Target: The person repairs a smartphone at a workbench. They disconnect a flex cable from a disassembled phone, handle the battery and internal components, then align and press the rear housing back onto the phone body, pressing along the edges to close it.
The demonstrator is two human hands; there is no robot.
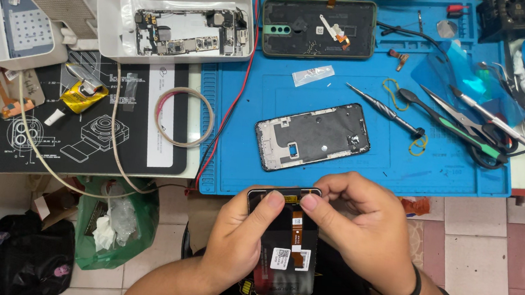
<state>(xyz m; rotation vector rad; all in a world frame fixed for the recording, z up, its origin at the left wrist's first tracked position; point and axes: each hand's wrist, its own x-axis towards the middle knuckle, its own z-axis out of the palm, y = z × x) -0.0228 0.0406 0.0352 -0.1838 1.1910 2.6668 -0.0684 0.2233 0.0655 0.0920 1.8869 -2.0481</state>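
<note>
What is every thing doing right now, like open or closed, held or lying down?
Phone screen panel: held in both hands, back side up.
Left hand: gripping the panel's left edge.
Right hand: fingers pinching at the panel's top.
Phone frame: lying flat on the blue mat.
Phone back shell: opened up, lying flat.
White tray: holding circuit boards.
Tape roll: lying flat.

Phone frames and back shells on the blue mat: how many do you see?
2: a dark back shell at the mat's top edge, and a metal-rimmed frame mid-mat. Others may be hidden out of view.
</note>
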